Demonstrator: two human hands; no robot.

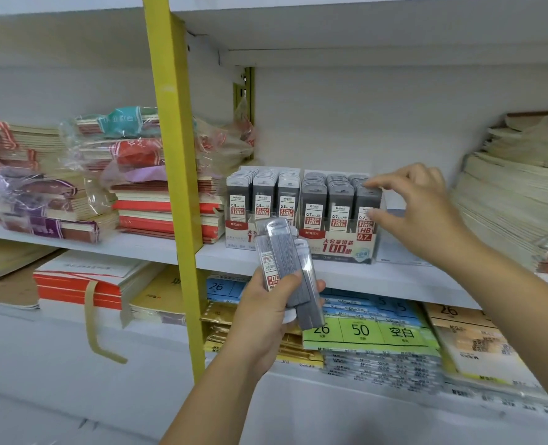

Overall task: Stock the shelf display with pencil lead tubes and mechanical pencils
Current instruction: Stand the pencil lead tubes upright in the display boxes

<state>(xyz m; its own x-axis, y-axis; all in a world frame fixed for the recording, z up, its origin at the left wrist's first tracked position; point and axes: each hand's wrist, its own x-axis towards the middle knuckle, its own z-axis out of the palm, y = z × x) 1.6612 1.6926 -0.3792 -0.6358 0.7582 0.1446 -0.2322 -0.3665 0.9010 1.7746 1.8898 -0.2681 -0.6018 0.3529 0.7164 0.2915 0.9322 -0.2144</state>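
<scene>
**Several lead tubes in hand, one being seated in the 0.7 box**

At far left, stacked notebooks [157, 207], some in loose plastic wrap, filled the bay beside the yellow upright [173, 155]. Right of it, on the white shelf [394, 277], stood the 0.5 box [235, 234], its three columns packed to the front.

Below and in front of that box, the left hand [263, 319] gripped the spare tubes [282, 261]. Its fingers and thumb were curled round their lower ends, and the tubes fanned slightly upward.

Next came the 0.7 box [340, 248], touching the first box and also nearly full. The right hand [423, 207] pinched the front tube [367, 200] of its rightmost column, forefinger on the cap and thumb against the label face, the other fingers arched clear. Tall piles of pale paper goods [507, 194] leaned at far right.

The step seemed to be seating that tube. It would go best pressed straight down, upright, label outward, flush with its neighbours and without tipping the light box. The hand's edges were motion-blurred, so how firm the contact was could not be told.

The tubes were flat, slim grey cases with pale caps and red-and-white labels. They looked rigid and slick, likely to slide against each other in the held fan. No mechanical pencils showed.
</scene>
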